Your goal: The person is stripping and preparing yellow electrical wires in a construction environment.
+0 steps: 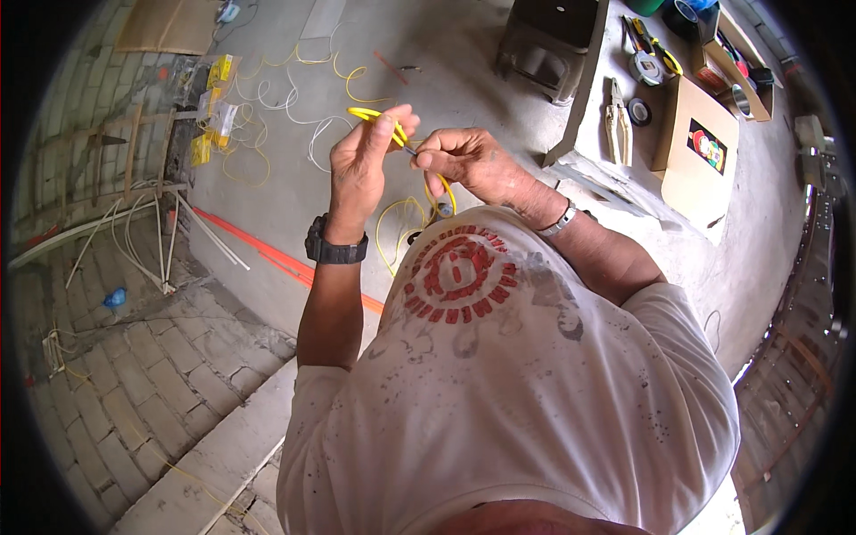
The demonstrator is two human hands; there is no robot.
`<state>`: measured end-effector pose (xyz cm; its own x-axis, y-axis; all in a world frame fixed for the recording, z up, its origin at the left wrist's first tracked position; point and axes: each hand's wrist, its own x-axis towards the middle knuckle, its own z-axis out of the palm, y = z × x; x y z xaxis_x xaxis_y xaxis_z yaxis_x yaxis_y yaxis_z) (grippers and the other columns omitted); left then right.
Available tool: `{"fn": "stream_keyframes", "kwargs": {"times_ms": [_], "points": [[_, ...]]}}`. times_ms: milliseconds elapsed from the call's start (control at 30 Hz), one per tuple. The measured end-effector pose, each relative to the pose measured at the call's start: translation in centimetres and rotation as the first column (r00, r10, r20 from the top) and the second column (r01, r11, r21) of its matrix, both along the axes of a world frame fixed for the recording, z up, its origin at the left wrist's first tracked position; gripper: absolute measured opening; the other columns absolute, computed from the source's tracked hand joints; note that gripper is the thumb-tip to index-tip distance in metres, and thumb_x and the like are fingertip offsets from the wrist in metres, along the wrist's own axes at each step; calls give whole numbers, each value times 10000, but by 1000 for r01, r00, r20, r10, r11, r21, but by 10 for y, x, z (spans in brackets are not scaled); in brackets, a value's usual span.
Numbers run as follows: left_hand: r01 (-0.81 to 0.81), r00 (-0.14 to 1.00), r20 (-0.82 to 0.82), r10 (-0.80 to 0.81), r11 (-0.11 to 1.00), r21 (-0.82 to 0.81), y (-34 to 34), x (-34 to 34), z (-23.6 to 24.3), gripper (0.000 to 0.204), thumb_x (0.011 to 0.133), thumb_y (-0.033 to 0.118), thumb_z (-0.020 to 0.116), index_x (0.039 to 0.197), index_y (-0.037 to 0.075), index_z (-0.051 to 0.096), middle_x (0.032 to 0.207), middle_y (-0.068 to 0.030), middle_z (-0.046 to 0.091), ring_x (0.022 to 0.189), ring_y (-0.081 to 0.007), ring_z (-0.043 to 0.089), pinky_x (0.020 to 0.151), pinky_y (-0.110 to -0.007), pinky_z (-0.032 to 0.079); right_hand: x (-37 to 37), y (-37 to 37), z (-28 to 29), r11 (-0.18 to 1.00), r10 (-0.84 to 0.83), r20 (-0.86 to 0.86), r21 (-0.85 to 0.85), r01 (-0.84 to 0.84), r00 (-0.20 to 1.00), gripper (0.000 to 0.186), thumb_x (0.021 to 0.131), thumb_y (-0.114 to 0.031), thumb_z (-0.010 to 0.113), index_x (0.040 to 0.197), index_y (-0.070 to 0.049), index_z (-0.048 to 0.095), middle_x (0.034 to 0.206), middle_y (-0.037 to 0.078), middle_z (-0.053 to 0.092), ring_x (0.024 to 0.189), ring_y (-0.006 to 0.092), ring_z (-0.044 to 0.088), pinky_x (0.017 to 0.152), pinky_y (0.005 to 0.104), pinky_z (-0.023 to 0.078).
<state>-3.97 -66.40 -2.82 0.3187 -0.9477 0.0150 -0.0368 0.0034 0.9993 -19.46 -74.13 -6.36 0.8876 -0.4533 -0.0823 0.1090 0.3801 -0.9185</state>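
Note:
A yellow wire [374, 114] loops over my left hand [367, 160], which is closed around it with the thumb upward. Opposite it, my right hand [473, 167] pinches a small dark-blue piece [409, 151] at the wire, between thumb and forefinger. What this blue piece is cannot be made out. The two hands nearly meet in front of my chest, above the floor. More yellow wire [452, 198] hangs below the right hand and runs down in loose loops.
Pliers [617, 125], a black tape roll [638, 111], a tape measure [646, 68] and a cardboard box [709, 147] lie on the table at right. A dark stool [546, 45] stands beside it. White wires [292, 94] and red-orange conduits [276, 259] lie on the floor.

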Motion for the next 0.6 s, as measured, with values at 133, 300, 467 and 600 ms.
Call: {"fn": "stream_keyframes", "kwargs": {"times_ms": [133, 300, 467, 600], "points": [[-207, 970, 145, 197, 977, 58, 9, -8, -2, 331, 938, 235, 516, 1088, -51, 587, 968, -118, 634, 876, -169, 604, 774, -300, 492, 0, -2, -1, 976, -106, -50, 184, 114, 993, 202, 908, -193, 587, 797, -25, 605, 649, 20, 591, 583, 94, 568, 552, 239, 483], [-228, 973, 73, 221, 967, 112, 18, -22, -3, 219, 861, 140, 629, 967, -51, 642, 835, -83, 655, 766, -134, 616, 715, -272, 494, 3, 0, -6, 975, -149, -102, 148, 164, 983, 203, 910, -192, 578, 812, -16, 610, 666, 26, 601, 587, 84, 576, 533, 233, 492], [-250, 967, 95, 238, 957, 145, 16, -20, -11, 214, 856, 125, 627, 964, -59, 639, 806, -79, 653, 733, -125, 612, 693, -263, 492, 8, 2, -13, 985, -152, -123, 66, 161, 981, 191, 908, -179, 580, 823, -10, 612, 655, 32, 599, 561, 79, 568, 507, 220, 475], [-259, 964, 114, 240, 947, 192, 17, -18, -10, 188, 851, 107, 620, 930, -62, 641, 790, -80, 651, 700, -115, 606, 649, -247, 492, 11, 6, -16, 982, -180, -161, 34, 188, 970, 165, 899, -140, 585, 815, 0, 608, 631, 36, 591, 540, 74, 557, 491, 218, 462]]}}
